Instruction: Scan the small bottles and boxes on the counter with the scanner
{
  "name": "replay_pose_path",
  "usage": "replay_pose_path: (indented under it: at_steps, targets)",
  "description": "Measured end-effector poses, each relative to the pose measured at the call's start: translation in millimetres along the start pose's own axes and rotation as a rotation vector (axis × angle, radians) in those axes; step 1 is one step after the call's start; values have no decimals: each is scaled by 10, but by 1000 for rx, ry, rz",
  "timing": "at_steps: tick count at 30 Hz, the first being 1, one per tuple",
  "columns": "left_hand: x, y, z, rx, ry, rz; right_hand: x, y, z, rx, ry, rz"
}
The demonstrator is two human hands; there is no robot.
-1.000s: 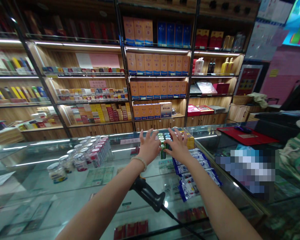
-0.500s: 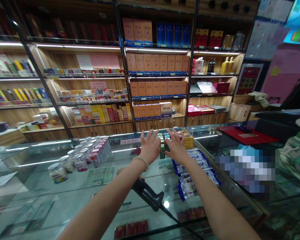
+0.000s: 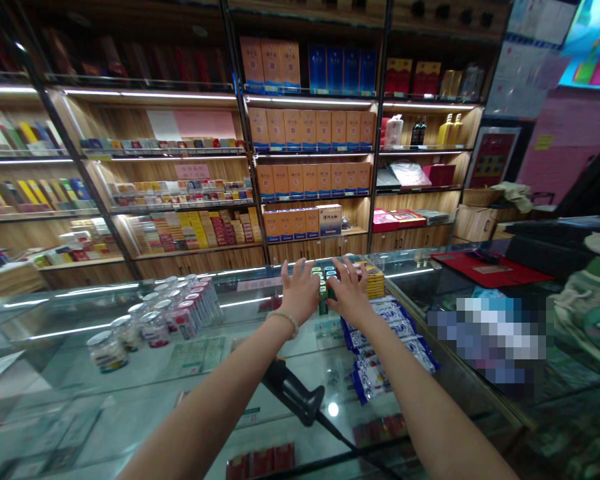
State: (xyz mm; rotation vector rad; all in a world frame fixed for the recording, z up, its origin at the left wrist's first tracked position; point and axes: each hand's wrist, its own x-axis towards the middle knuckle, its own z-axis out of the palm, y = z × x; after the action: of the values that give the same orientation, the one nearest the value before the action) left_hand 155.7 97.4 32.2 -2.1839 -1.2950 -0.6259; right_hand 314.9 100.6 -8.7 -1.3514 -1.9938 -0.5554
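Green containers (image 3: pixel 323 305) — small, rounded, on glass counter (image 3: pixel 145 393)

From my end I read 洋河大曲, its last character soft, on the white box (image 3: pixel 329 221) on the shelf beyond both hands. The orange boxes (image 3: pixel 310 180) behind them carry characters too small for me. Left of the left hand (image 3: pixel 301 297), the pink shelf sign (image 3: pixel 192 171) and the pink counter strip (image 3: pixel 259 284) blur.

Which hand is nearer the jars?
Left. The left hand is to the right of the jars, apart from them; the right hand is farther right, beyond the left hand.
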Motion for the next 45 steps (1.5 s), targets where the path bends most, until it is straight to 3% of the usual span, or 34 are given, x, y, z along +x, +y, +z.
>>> replay_pose_path:
  at_steps: [16,30,38,45]
  targets:
    - [7,-10,9,9,-79,-105,16,-7,39,-32,-7,6]
    - [-111,-146,-54,29,-268,-184,-32,83,-42,-128,-99,0]
    - [-205,-269,-296,-4,-151,-268,-6,-72,-93,-95,-20,-10]
    - [-409,-562,-559,18,-79,-291,60,-329,-134,-42,14,-84]
